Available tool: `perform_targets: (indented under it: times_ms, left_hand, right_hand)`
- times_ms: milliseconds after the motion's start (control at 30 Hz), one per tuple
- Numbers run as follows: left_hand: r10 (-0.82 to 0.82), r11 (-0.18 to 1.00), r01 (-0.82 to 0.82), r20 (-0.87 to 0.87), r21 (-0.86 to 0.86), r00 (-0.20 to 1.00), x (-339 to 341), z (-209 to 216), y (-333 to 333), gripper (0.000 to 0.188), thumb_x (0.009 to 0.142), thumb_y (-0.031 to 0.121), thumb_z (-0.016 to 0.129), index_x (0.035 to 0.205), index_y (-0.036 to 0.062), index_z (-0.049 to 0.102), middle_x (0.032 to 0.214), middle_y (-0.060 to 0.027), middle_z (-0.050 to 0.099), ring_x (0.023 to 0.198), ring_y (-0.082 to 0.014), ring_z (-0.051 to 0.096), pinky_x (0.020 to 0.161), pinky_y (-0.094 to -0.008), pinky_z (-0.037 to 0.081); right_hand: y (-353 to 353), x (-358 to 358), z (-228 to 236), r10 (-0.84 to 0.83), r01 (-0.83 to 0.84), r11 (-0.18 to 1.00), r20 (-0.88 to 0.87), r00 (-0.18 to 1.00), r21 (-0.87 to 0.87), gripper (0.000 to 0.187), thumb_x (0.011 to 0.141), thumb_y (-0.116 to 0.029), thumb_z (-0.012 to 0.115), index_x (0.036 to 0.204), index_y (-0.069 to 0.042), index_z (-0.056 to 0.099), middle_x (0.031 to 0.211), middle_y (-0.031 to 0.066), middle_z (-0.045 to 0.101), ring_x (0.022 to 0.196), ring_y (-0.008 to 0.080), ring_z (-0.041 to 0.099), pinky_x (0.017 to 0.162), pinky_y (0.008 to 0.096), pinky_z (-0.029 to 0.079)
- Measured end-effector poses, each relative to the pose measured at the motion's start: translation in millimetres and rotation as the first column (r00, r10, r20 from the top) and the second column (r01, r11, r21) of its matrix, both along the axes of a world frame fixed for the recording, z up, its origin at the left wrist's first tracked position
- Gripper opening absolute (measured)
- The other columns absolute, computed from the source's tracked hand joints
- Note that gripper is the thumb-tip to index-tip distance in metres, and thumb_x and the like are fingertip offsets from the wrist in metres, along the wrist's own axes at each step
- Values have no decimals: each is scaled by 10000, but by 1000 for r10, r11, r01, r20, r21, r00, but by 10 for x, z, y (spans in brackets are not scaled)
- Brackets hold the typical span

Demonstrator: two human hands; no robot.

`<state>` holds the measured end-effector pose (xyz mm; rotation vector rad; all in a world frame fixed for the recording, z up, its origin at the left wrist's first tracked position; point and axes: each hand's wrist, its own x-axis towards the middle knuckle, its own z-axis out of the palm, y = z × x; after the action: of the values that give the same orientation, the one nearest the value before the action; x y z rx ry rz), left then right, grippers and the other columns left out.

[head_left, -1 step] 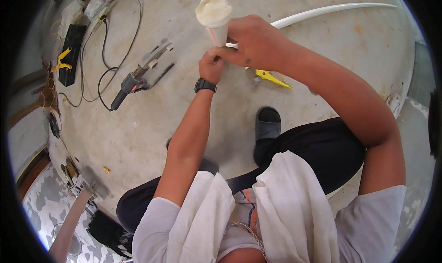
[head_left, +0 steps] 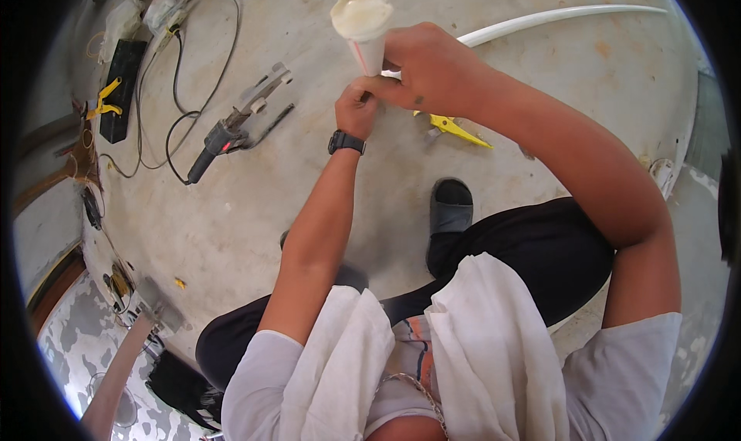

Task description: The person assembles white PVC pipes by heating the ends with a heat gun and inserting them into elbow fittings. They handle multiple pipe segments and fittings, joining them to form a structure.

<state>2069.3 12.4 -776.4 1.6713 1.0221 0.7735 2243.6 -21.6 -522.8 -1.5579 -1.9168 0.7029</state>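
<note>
A white tube with a thin red stripe [head_left: 369,54] stands up between my hands, its top a rounded, lumpy cream-coloured mass [head_left: 363,13]. I cannot tell what the mass is made of. My left hand [head_left: 356,111], with a black watch on its wrist, is closed around the tube's lower end. Beside it, my right hand [head_left: 423,64] is closed at the tube's right side, its thumb meeting the left hand. The fingers of the right hand are partly hidden behind its back. Below the hands, a yellow tool [head_left: 459,131] lies on the floor.
A corded power tool [head_left: 224,138] rests on the concrete floor to the left. Farther left is a black box [head_left: 120,101] with a yellow clamp [head_left: 108,100] against it. A long white pipe [head_left: 556,18] runs behind my right hand. My sandalled foot [head_left: 451,203] is below.
</note>
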Motion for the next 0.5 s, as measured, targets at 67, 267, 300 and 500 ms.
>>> perform_targets:
  times_ms: [67,267,300,500]
  left_hand:
    - [0,1000,1,-52,21,999,-21,-32,23,159,843,-4,694,989,47,732,994,-125,745,880,-278,733,799,-365,574]
    - [-38,996,48,-123,77,992,31,50,95,153,823,11,767,969,41,734,990,-118,747,866,-256,738,786,-348,582]
    - [-46,995,57,-123,81,991,14,88,100,161,816,18,787,967,39,734,990,-116,748,864,-252,739,782,-345,583]
    - [-107,994,110,-134,18,985,-16,83,158,308,797,59,839,1096,89,771,1038,-93,755,894,-235,734,801,-349,584]
  right_hand:
    - [16,8,-26,-13,12,1000,-22,1000,-8,269,911,-264,735,1064,-77,617,764,150,664,770,397,644,681,497,481]
    - [43,47,-34,-35,35,999,37,999,19,273,905,-320,735,1038,-102,638,755,120,675,768,388,648,676,491,481]
    - [49,45,-29,-40,40,999,54,998,-11,278,902,-328,737,1039,-106,641,754,117,677,769,385,650,675,488,482]
    - [39,29,-8,-67,71,997,128,990,-30,318,876,-375,763,1019,-108,666,740,109,680,729,365,650,642,467,482]
